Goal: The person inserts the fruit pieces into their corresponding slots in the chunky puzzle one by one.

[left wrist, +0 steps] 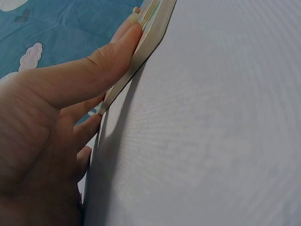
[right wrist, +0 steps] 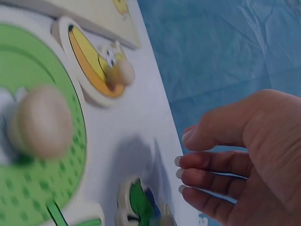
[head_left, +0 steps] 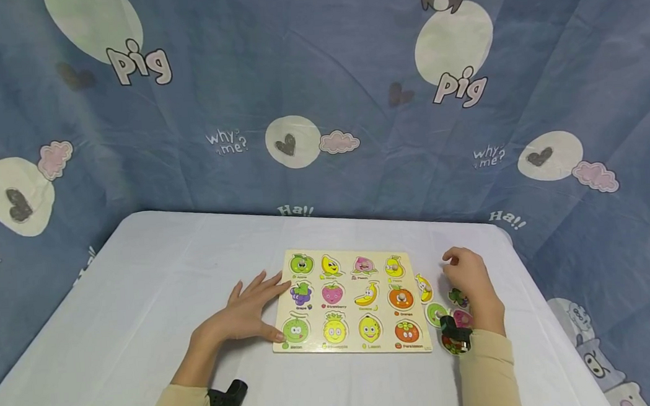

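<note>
A wooden fruit puzzle board (head_left: 352, 316) lies flat on the table, printed with named fruits. My left hand (head_left: 245, 316) rests at its left side, fingers spread and thumb over the corner by the melon picture. The left wrist view shows that thumb (left wrist: 113, 54) along the board's edge. To the right of the board, my right hand (head_left: 471, 278) hovers over the table with bent, relaxed fingers and nothing between them. Near it are loose knobbed pieces: a banana (right wrist: 84, 59), a round green melon (right wrist: 56, 181) and a grape piece (right wrist: 138, 200). An orange piece (head_left: 401, 297) with a knob sits in the board.
A pink piece (head_left: 462, 317) and a red piece (head_left: 453, 346) lie partly hidden by the right wrist and its black camera (head_left: 454, 330). White cloth covers the table (head_left: 194, 260). Behind it hangs a blue printed curtain (head_left: 235, 190).
</note>
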Tool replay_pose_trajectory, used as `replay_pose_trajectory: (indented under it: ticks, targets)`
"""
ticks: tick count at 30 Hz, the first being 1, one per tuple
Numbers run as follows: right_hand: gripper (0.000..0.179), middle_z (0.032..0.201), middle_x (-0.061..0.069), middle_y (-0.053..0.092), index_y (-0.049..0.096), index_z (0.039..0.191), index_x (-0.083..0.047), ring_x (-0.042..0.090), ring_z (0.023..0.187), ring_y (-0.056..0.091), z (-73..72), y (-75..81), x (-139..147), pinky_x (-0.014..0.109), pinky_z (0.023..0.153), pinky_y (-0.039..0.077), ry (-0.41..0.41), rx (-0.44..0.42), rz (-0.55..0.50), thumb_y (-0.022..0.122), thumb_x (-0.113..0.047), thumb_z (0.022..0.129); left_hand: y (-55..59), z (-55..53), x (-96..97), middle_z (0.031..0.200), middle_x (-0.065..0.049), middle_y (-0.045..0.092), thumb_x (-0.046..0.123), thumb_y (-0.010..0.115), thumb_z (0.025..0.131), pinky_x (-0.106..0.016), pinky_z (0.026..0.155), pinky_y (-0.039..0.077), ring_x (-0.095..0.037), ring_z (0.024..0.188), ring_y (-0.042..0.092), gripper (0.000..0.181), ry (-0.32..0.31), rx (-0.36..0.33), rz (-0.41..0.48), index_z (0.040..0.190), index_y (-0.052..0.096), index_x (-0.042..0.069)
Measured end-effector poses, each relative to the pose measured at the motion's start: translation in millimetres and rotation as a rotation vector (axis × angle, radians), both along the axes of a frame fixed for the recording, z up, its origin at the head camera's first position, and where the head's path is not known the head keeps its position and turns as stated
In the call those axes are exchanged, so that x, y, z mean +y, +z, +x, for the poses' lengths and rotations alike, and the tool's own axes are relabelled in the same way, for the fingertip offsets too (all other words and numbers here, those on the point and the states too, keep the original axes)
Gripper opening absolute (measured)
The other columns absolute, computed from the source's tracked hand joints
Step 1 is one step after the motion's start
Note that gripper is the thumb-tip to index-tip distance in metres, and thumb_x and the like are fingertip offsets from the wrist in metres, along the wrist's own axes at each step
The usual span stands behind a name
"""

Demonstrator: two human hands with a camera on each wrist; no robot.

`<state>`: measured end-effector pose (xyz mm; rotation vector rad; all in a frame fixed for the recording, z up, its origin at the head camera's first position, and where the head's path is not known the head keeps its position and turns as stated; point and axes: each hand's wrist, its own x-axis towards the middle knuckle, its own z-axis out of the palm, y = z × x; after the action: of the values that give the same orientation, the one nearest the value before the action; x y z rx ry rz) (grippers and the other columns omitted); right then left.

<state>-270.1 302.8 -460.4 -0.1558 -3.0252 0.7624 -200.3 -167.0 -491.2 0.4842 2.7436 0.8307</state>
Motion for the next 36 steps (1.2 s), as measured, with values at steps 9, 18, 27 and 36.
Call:
replay_pose_trajectory:
  ticks: [9, 18, 27, 36]
  targets:
    - [0.029, 0.107, 0.02, 0.062, 0.066, 0.114, -0.001, 0.031, 0.091, 0.055, 9.9, 5.5, 13.5, 0.043, 0.078, 0.05, -0.06, -0.074, -0.013, 0.056, -0.013, 0.09, 3.5, 0.3, 0.6, 0.166, -0.005, 0.026, 0.059, 0.087, 0.054, -0.071, 0.119, -0.003, -0.038, 0.156, 0.008, 0.114, 0.004, -0.005, 0.0, 0.153, 0.041, 0.024]
    - [0.023, 0.103, 0.02, 0.066, 0.068, 0.106, -0.001, 0.029, 0.086, 0.058, 19.9, 6.2, 25.9, 0.042, 0.076, 0.051, -0.078, -0.134, -0.033, 0.057, -0.011, 0.089, 6.0, 2.0, 1.6, 0.165, -0.007, 0.026, 0.057, 0.088, 0.055, -0.071, 0.119, -0.003, -0.039, 0.155, 0.008, 0.114, 0.001, -0.013, 0.005, 0.153, 0.041, 0.021]
    - [0.024, 0.1, 0.02, 0.065, 0.068, 0.103, 0.001, 0.03, 0.087, 0.056, 22.9, 6.7, 34.1, 0.04, 0.075, 0.049, -0.076, -0.141, -0.038, 0.053, -0.004, 0.086, 4.6, 1.1, 0.7, 0.166, -0.006, 0.026, 0.058, 0.087, 0.056, -0.071, 0.119, -0.003, -0.039, 0.155, 0.008, 0.114, -0.005, -0.01, -0.004, 0.153, 0.04, 0.022]
    - [0.016, 0.093, 0.017, 0.066, 0.067, 0.097, 0.002, 0.028, 0.083, 0.056, 29.4, 12.2, 40.7, 0.033, 0.069, 0.048, -0.085, -0.209, -0.068, 0.055, -0.004, 0.088, 3.9, 1.0, 0.7, 0.165, -0.006, 0.027, 0.057, 0.088, 0.055, -0.071, 0.119, -0.003, -0.039, 0.155, 0.008, 0.114, 0.001, -0.008, 0.004, 0.153, 0.041, 0.022]
